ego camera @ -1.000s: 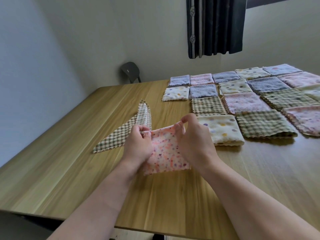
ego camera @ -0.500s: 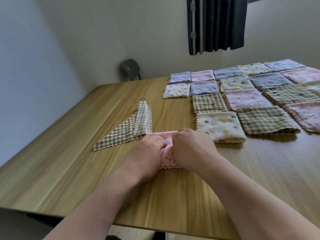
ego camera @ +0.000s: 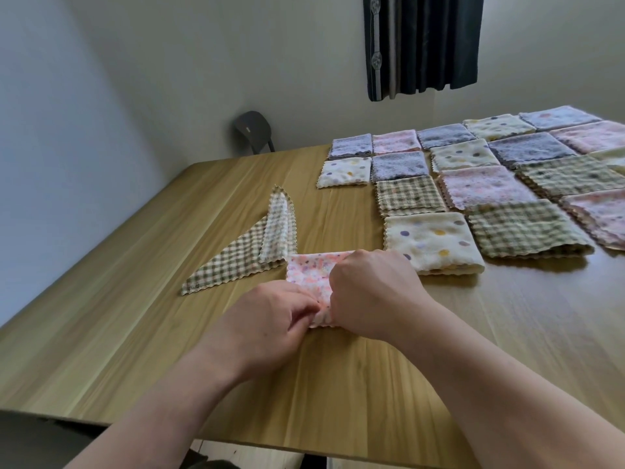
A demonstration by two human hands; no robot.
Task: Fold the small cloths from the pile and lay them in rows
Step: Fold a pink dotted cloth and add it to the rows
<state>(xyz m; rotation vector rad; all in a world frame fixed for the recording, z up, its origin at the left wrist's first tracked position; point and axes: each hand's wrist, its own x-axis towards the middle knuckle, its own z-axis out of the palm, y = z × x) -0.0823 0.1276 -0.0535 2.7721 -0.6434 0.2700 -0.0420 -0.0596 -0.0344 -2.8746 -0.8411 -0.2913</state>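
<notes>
Head view showed the left hand (ego camera: 270, 316) and right hand (ego camera: 375, 292) pinching the pink floral cloth (ego camera: 311, 272) at its near edge on the wooden table (ego camera: 135, 333), just beside the cream dotted cloth (ego camera: 433, 238); I'd judge the edges needed aligning before pressing flat.

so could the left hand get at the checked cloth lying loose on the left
Probably yes: the green-checked triangular cloth lies just beyond the left hand with bare wooden table between, though its fingers pinch the pink speckled cloth.
</notes>
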